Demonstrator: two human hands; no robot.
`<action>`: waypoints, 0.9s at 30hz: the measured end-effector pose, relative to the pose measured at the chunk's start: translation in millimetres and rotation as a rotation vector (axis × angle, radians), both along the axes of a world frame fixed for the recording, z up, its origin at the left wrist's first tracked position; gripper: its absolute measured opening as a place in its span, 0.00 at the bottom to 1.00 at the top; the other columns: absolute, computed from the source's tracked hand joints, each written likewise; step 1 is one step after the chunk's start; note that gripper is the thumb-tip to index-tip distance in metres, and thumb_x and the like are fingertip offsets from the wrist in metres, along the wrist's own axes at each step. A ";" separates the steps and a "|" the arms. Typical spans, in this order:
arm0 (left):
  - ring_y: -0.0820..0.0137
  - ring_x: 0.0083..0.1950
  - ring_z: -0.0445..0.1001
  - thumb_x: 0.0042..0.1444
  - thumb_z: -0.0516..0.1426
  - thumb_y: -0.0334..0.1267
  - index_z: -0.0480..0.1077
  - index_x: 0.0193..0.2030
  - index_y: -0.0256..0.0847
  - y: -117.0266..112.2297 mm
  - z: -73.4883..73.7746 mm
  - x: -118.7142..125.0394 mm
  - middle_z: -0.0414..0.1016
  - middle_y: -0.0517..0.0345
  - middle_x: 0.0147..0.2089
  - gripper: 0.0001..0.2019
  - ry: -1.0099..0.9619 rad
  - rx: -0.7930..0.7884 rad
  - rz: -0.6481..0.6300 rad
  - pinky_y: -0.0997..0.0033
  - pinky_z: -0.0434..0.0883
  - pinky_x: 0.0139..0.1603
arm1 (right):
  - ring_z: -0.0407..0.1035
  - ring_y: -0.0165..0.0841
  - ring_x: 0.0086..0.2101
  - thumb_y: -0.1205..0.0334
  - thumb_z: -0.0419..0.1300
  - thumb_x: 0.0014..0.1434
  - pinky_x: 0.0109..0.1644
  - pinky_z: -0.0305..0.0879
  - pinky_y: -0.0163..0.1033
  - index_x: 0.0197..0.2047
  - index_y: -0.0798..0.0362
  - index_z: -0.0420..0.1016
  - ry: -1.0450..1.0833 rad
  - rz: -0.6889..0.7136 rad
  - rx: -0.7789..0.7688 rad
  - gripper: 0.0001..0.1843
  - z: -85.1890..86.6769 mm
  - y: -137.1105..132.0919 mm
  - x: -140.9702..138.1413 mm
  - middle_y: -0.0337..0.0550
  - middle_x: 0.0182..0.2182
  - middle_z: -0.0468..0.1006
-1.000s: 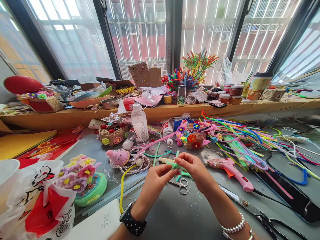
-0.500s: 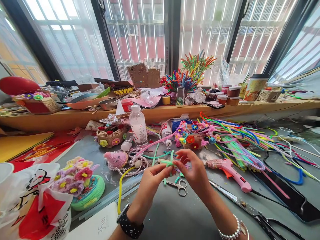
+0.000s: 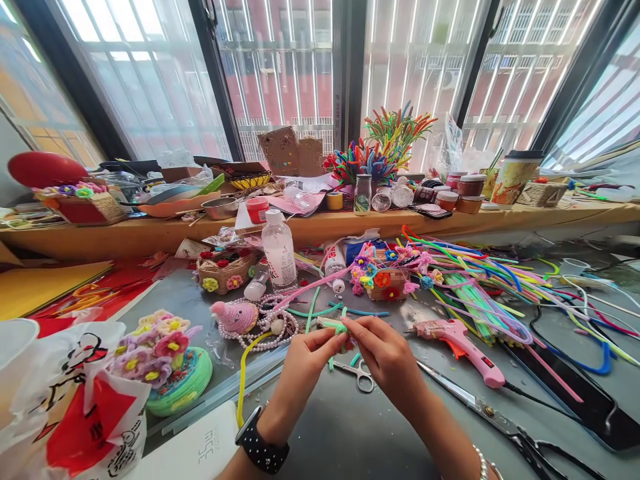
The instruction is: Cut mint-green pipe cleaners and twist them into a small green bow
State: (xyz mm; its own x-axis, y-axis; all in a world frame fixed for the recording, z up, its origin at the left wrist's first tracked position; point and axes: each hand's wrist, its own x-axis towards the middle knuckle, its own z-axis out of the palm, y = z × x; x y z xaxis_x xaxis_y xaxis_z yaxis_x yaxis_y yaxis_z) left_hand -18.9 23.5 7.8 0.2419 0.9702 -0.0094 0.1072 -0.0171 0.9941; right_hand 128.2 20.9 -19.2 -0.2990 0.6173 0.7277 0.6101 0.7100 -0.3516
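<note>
My left hand and my right hand meet over the grey table, both pinching a small green pipe-cleaner piece wound round a pale stick. My left wrist carries a black watch, my right a pearl bracelet. Small silver scissors lie just under the hands. A pink glue gun rests to the right of my right hand. A pink knitted bird with a pearl string sits to the left.
Loose coloured pipe cleaners spread over the right of the table. Two small flower baskets and a clear bottle stand behind the hands. Large scissors and a phone lie at right. A flower ornament and plastic bag sit at left.
My right hand's raised fingers have come down and closed onto the green piece. Both hands stay at the same spot with small twisting motions.
</note>
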 end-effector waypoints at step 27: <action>0.68 0.31 0.71 0.50 0.53 0.42 0.70 0.28 0.38 -1.4 -7.3 0.5 0.75 0.57 0.28 0.10 0.293 0.288 0.079 0.74 0.67 0.33 | 0.65 0.31 0.30 0.68 0.45 0.58 0.33 0.62 0.33 0.39 0.53 0.70 0.024 -0.022 -0.252 0.13 -2.3 -1.9 -6.3 0.45 0.29 0.70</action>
